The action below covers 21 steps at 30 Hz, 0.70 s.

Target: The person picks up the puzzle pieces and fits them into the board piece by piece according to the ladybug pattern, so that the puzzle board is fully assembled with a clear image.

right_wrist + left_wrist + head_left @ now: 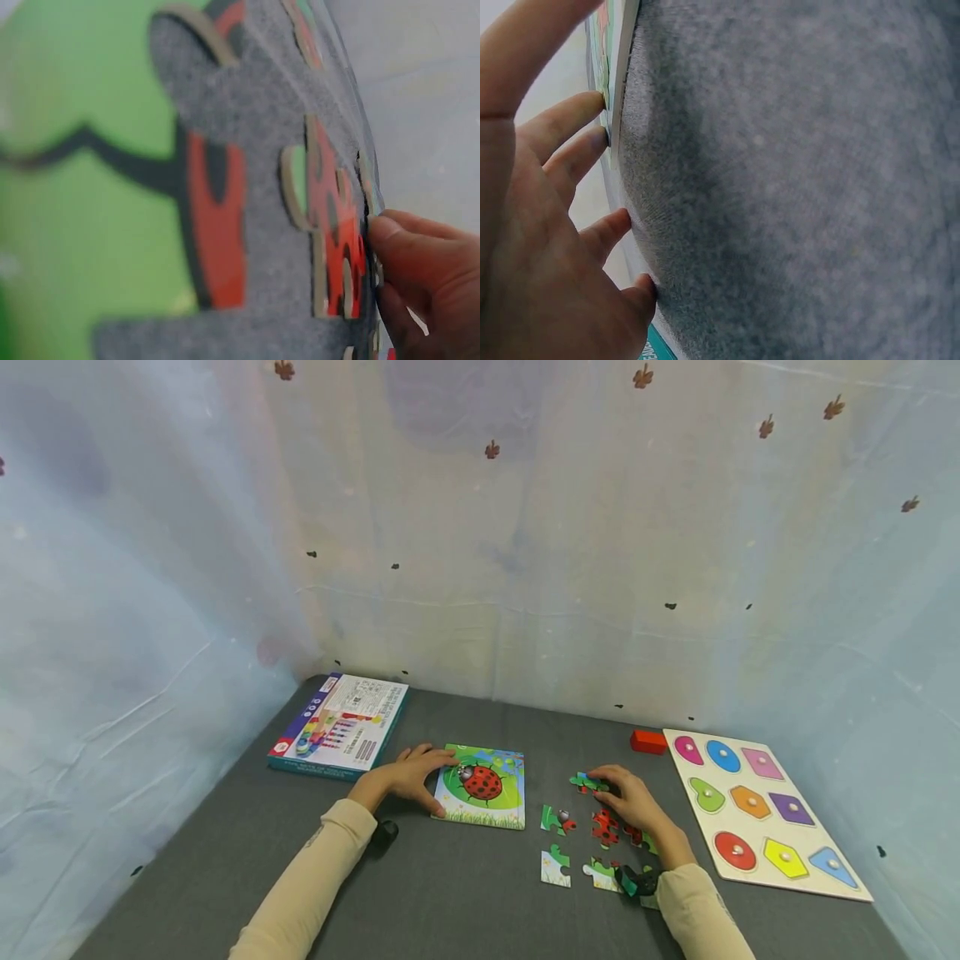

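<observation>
A square ladybug picture board (481,787) lies flat on the table. My left hand (411,776) rests at its left edge with fingers spread; in the left wrist view, fingertips (600,139) touch the side of the board. To the right, my right hand (628,797) pinches a green and blue puzzle piece (582,781) at the far side of a loose group. Just nearer lie a red spotted piece (604,828), a piece with the ladybug's head (557,820) and a white-green piece (555,866). My wrist and its camera partly hide several others.
A boxed set (341,727) lies at the far left. On the right is a white board of knobbed coloured shapes (693,752), with a red block (648,742) beside its far corner. A pale patterned curtain (480,635) hangs behind the grey table (450,893).
</observation>
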Motion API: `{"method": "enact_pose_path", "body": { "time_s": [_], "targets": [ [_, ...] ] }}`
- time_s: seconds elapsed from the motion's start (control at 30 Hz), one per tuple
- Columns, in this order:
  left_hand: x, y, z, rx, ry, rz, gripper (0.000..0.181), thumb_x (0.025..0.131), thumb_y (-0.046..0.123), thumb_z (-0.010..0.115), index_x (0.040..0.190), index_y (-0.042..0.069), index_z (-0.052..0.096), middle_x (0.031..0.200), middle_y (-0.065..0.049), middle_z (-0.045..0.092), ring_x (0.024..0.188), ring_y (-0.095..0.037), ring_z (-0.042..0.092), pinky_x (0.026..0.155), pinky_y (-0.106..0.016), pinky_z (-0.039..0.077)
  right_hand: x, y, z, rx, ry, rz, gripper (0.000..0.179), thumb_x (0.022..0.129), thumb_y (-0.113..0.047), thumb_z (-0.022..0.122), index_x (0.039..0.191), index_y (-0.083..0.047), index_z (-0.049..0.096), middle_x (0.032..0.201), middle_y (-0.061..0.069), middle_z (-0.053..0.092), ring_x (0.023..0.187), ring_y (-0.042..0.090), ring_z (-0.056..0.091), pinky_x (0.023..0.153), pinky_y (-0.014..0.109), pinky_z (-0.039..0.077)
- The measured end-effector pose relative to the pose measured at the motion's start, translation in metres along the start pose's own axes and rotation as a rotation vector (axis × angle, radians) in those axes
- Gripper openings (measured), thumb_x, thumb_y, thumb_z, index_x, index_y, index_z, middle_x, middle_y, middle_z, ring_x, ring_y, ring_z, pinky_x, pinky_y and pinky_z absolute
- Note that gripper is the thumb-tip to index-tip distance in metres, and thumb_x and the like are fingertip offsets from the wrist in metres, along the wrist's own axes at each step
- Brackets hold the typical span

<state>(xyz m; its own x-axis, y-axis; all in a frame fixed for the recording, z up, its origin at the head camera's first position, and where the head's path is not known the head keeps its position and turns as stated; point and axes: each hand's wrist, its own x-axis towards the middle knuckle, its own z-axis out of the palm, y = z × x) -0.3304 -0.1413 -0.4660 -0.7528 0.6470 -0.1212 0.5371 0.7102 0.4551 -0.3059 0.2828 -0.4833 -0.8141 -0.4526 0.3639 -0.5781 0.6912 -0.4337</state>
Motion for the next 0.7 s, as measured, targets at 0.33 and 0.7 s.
{"method": "enact_pose_path", "body": {
  "time_s": [0.33, 0.7],
  "targets": [
    [-0.001, 0.002, -0.001, -0.006, -0.006, -0.016, 0.09, 0.069, 0.049, 0.078, 0.143, 0.017, 0.039, 0.152, -0.004, 0.025, 0.139, -0.039, 0.011, 0.106, -0.064, 0.007, 0.027, -0.031, -0.01, 0.085, -0.024, -0.04, 0.033, 0.086, -0.005, 0.066, 0.118, -0.001, 0.061, 0.119, 0.016, 0.057, 0.112, 0.034, 0.053, 0.089, 0.053, 0.043],
    [0.001, 0.003, -0.001, 0.007, -0.005, -0.004, 0.088, 0.07, 0.048, 0.078, 0.142, 0.015, 0.04, 0.152, -0.005, 0.025, 0.139, -0.041, 0.011, 0.105, -0.065, 0.008, 0.071, -0.069, 0.026, 0.124, -0.046, -0.175, 0.032, 0.086, -0.003, 0.065, 0.117, 0.001, 0.061, 0.12, 0.02, 0.055, 0.111, 0.036, 0.051, 0.09, 0.053, 0.042]
  ]
}}
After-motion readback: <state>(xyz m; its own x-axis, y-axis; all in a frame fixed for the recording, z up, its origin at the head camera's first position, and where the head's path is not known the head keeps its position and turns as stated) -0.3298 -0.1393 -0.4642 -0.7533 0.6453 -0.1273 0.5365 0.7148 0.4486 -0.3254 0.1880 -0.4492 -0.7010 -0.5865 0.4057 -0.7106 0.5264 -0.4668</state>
